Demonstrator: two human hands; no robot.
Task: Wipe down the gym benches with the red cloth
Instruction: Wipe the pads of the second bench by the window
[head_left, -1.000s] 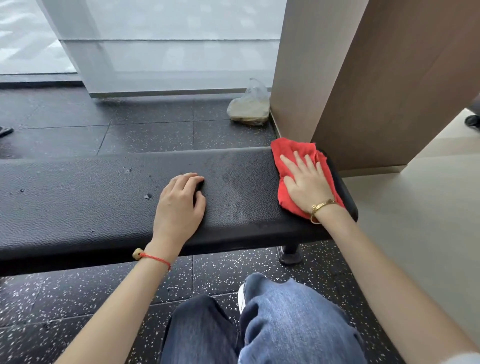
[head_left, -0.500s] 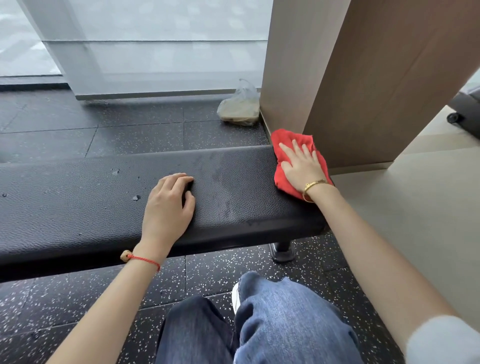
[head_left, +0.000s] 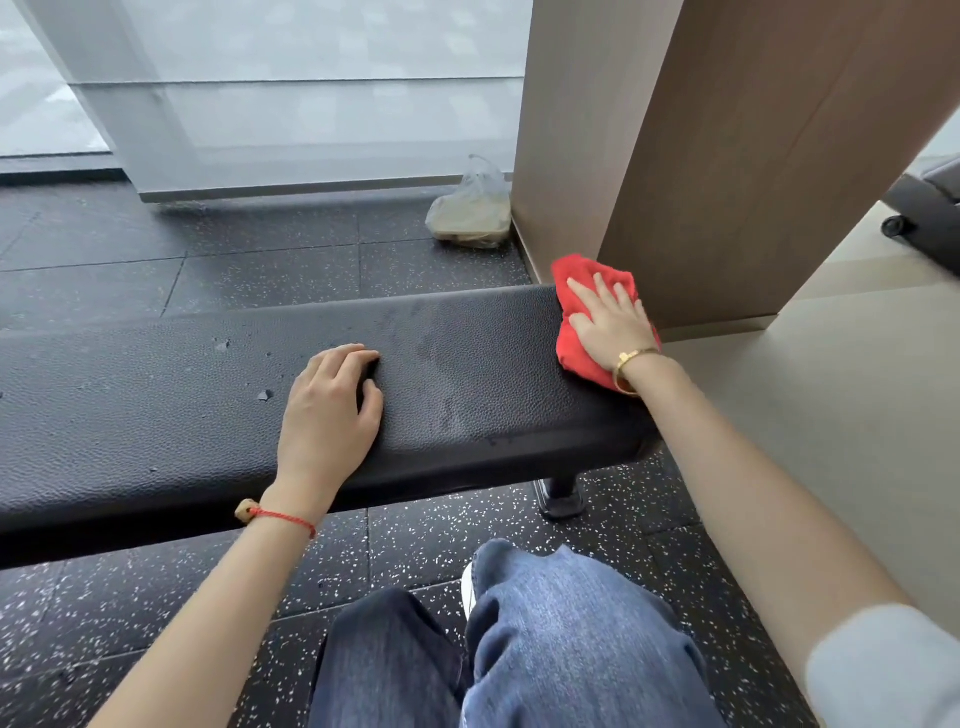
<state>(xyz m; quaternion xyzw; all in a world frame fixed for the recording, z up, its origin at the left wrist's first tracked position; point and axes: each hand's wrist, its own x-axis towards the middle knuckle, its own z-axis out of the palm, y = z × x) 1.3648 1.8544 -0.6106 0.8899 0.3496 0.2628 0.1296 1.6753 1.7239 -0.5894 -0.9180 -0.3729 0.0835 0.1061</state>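
Red cloth (head_left: 576, 343): bunched at the right end of the black padded counter (head_left: 156, 415), pressed flat under the right hand (head_left: 610, 325), fingers (head_left: 602, 291) straight and spread. Left hand (head_left: 327, 410): resting mid-counter, fingers loosely curled, holding nothing. Plastic bag (head_left: 470, 213): on the floor beyond the counter, against the wooden pillar (head_left: 727, 156).

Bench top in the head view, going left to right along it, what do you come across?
Small scuffs → left hand → damp patch → red cloth under the right hand at the bench end.
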